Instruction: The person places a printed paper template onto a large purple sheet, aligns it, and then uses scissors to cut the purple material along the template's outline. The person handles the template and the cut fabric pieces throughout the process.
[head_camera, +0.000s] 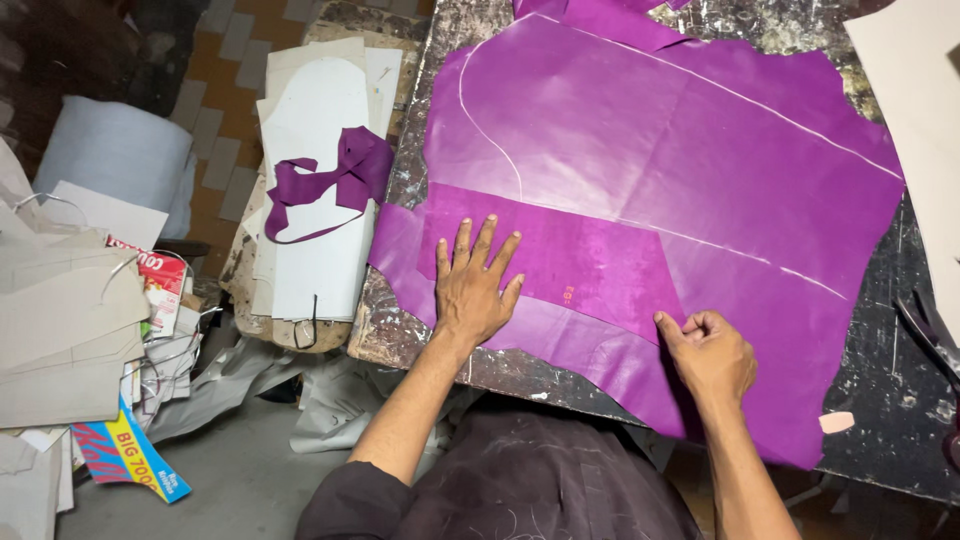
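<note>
Leather (650, 190), purple and chalk-marked, is being held flat on the worktable (890, 400), a darker strip (560, 262) with its long axis running between the hands being pressed by the spread left hand (473, 290) and pinched at its near edge by the right hand (712, 352).

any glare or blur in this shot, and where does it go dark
Head view: soft sheen on the upper part of the purple leather sheet, no harsh glare; left hand and right hand are sharp, with only faint shadows under them; the top left corner and the dark worktable at right lose detail; straight edges bow slightly toward the frame borders, a wide-lens look.
</note>
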